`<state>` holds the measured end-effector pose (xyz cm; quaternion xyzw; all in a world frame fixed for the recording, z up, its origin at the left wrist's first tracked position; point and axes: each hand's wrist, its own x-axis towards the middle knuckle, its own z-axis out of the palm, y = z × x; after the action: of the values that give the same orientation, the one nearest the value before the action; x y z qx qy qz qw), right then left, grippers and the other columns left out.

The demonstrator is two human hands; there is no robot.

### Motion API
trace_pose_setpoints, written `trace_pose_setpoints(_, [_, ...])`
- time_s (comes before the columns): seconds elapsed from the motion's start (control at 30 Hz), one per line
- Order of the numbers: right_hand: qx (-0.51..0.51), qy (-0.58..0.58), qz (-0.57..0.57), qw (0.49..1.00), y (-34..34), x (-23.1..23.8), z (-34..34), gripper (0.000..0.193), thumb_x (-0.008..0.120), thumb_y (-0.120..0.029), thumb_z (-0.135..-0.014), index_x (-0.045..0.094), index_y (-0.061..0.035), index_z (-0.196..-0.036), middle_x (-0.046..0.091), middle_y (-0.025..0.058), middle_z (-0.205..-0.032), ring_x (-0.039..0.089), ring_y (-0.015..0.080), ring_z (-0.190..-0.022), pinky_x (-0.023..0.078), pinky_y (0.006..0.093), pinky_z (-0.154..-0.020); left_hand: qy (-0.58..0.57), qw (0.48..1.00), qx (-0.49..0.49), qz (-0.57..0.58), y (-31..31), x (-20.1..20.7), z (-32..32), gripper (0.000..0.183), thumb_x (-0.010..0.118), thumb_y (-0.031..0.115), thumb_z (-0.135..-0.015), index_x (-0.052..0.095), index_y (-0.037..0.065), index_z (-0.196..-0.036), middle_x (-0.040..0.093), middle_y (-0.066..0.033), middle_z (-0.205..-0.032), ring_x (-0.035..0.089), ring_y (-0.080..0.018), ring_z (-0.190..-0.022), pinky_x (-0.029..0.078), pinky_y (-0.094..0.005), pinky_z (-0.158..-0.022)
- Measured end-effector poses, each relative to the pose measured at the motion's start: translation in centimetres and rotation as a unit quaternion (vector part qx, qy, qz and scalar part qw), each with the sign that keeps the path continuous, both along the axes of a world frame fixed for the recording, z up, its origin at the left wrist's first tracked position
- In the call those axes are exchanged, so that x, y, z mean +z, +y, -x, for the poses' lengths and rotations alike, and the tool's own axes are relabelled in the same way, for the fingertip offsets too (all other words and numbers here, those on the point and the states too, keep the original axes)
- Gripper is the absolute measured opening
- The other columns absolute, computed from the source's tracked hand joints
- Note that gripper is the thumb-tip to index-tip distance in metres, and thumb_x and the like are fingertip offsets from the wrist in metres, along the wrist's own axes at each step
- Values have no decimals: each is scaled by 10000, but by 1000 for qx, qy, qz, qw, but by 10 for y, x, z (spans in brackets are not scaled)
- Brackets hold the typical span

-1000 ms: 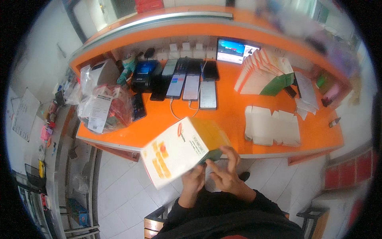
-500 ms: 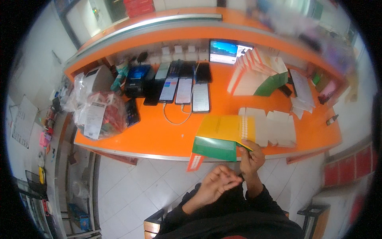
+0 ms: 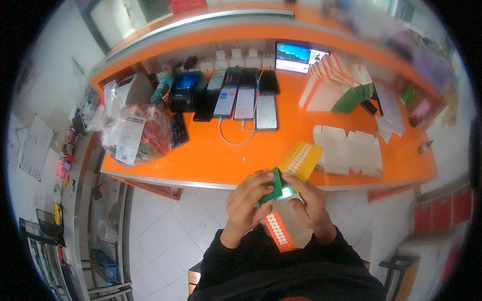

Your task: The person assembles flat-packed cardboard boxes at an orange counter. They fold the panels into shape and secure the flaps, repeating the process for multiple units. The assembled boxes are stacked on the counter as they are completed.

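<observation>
You are pinching the small green folded cardboard box (image 3: pixel 273 184) with both hands, left hand (image 3: pixel 247 200) and right hand (image 3: pixel 310 201), clamped together; keep thumbs pressing its creases squarely above the orange table (image 3: pixel 211 155).

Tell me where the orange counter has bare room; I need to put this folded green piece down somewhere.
The widest bare patch of the orange counter lies along its front edge, between the plastic bag and the yellow sticker sheet, below the row of phones. A smaller patch lies between the phones and the fanned white cartons. The back is crowded.
</observation>
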<state>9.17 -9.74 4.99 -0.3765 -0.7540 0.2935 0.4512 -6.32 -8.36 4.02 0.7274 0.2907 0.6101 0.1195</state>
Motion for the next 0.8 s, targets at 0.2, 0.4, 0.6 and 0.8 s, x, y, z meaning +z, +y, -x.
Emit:
trace_pose_setpoints(0.2, [-112, 141, 1, 984, -1, -17, 19, 295, 580, 46, -635, 501, 30, -919, 534, 122, -860, 538, 113, -682, 431, 192, -561, -28, 998, 30, 39, -7, -5, -11, 117, 542, 10, -664, 495, -41, -758, 534, -175, -857, 535, -307, -817, 432, -346, -709])
trace_pose_setpoints(0.4, [-95, 177, 0, 980, 3, -18, 18, 305, 612, 117, -555, 529, 30, -835, 552, 99, -772, 540, 118, -683, 444, 185, -562, -11, 995, -27, 91, -12, 5, -2, 121, 535, -22, -656, 518, -43, -774, 519, -143, -882, 511, -294, -880, 411, -325, -760])
trace_pose_setpoints(0.6, [-68, 137, -11, 988, 5, -9, 16, 263, 632, 87, -553, 555, 19, -795, 569, 90, -778, 545, 122, -697, 440, 205, -598, 6, 994, 2, 109, -19, 6, 1, 137, 555, -23, -641, 526, -41, -774, 516, -128, -877, 506, -284, -893, 412, -332, -749])
trace_pose_setpoints(0.8, [-107, 165, 63, 978, -6, -4, 26, 242, 645, 38, -567, 574, -3, -795, 579, 91, -786, 551, 133, -713, 436, 219, -614, 114, 981, 148, -54, -27, -10, -5, 152, 592, 3, -611, 537, -9, -752, 522, -129, -865, 526, -269, -829, 430, -327, -697])
